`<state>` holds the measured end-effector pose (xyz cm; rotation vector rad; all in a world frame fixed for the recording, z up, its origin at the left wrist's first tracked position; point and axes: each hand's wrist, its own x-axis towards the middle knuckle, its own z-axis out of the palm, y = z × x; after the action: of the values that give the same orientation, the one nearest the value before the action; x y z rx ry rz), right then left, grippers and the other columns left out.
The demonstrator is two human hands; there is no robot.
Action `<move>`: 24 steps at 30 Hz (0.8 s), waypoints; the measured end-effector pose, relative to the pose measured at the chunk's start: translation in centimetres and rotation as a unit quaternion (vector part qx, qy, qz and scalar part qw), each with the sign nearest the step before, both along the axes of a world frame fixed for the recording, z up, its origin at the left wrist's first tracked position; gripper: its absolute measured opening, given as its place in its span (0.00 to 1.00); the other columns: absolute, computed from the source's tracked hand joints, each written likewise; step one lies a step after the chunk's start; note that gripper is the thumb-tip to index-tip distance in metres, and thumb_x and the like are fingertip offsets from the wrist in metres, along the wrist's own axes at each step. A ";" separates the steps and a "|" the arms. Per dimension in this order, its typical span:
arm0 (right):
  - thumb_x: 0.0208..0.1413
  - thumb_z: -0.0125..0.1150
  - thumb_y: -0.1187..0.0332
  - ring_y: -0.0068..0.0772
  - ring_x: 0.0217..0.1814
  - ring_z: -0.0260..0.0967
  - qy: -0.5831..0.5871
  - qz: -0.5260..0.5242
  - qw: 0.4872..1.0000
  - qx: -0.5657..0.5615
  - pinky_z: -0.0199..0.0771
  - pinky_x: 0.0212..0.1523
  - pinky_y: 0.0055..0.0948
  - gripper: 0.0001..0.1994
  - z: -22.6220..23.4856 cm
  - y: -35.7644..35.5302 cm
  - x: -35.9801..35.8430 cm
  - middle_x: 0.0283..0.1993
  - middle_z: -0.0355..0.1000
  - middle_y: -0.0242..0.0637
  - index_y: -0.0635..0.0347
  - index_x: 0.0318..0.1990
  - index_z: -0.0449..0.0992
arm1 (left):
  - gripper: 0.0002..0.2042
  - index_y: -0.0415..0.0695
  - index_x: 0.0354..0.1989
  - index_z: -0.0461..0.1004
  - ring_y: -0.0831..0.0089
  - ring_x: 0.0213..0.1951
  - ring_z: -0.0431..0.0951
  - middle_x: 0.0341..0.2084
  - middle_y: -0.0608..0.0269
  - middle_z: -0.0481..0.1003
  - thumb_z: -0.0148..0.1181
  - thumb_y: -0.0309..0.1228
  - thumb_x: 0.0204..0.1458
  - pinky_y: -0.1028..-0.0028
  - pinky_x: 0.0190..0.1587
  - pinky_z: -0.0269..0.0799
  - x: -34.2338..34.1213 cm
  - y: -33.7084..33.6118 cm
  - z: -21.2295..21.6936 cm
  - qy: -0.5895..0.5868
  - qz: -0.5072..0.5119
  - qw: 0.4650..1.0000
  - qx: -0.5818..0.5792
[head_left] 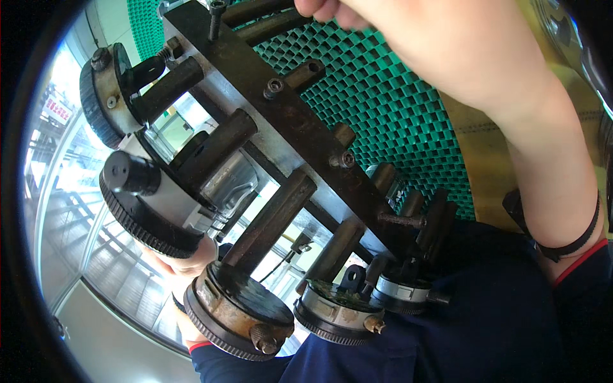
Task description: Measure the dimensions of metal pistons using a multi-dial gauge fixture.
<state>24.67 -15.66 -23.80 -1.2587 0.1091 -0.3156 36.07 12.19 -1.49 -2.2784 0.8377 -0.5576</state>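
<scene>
A dark metal bar [274,108] runs diagonally across the view, with several dark rods sticking out of it and bolts along its face. Each rod ends in a round knurled dial. My left hand [185,262] sits behind and under the upper silver dial [150,214], its fingers wrapped on the knurled rim; most of the hand is hidden by a rusty lower dial [239,313]. My right hand [332,9] reaches up past the top edge of the picture near the uppermost rod [255,9]. Its fingertips are cut off by the frame. A black band circles that forearm.
A green plastic mesh belt [383,108] lies behind the bar. Yellowish metal [485,159] borders it on the right. Two more dials [338,309] sit low in the middle and another [102,96] at upper left. Bright windows [64,210] fill the left side.
</scene>
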 end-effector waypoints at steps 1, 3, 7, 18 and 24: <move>0.66 0.41 0.58 0.35 0.20 0.66 0.001 0.001 1.000 0.005 0.69 0.26 0.32 0.20 -0.1 0.1 0.0 0.19 0.69 0.40 0.65 0.28 0.70 | 0.12 0.37 0.45 0.72 0.57 0.43 0.77 0.42 0.49 0.76 0.51 0.31 0.57 0.64 0.42 0.74 0.2 0.2 0.2 -0.033 -0.020 0.998 0.057; 0.66 0.41 0.58 0.35 0.20 0.66 0.004 -0.002 1.000 0.012 0.69 0.26 0.32 0.20 -0.3 0.1 -0.2 0.19 0.69 0.40 0.65 0.28 0.70 | 0.12 0.37 0.45 0.73 0.57 0.43 0.78 0.42 0.48 0.76 0.50 0.31 0.58 0.64 0.42 0.74 1.3 1.3 1.4 -0.065 -0.044 0.991 0.112; 0.66 0.41 0.58 0.35 0.21 0.66 0.019 -0.007 1.000 0.023 0.69 0.26 0.32 0.20 -1.0 0.5 -0.7 0.19 0.69 0.40 0.65 0.28 0.70 | 0.10 0.37 0.44 0.73 0.54 0.44 0.77 0.41 0.47 0.76 0.53 0.27 0.56 0.62 0.42 0.73 0.1 -2.9 2.2 0.109 0.088 0.988 0.066; 0.66 0.41 0.58 0.34 0.21 0.66 0.029 -0.015 0.997 0.068 0.69 0.26 0.32 0.20 -1.2 0.6 -1.1 0.20 0.69 0.40 0.64 0.29 0.70 | 0.13 0.37 0.48 0.71 0.55 0.45 0.77 0.43 0.47 0.76 0.52 0.29 0.57 0.63 0.42 0.74 -1.5 -5.2 1.1 0.235 0.228 0.933 -0.148; 0.66 0.41 0.58 0.34 0.21 0.66 0.039 -0.020 0.995 0.091 0.69 0.26 0.32 0.20 -1.4 0.7 -1.3 0.20 0.69 0.40 0.64 0.29 0.70 | 0.13 0.38 0.49 0.70 0.56 0.45 0.77 0.43 0.48 0.75 0.52 0.29 0.57 0.63 0.42 0.74 -1.4 -4.5 0.0 0.223 0.244 0.910 -0.251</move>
<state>23.34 -14.93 -25.18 -1.0899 0.2249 -0.2856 34.70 7.67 -1.52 -3.0184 0.2941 -0.0046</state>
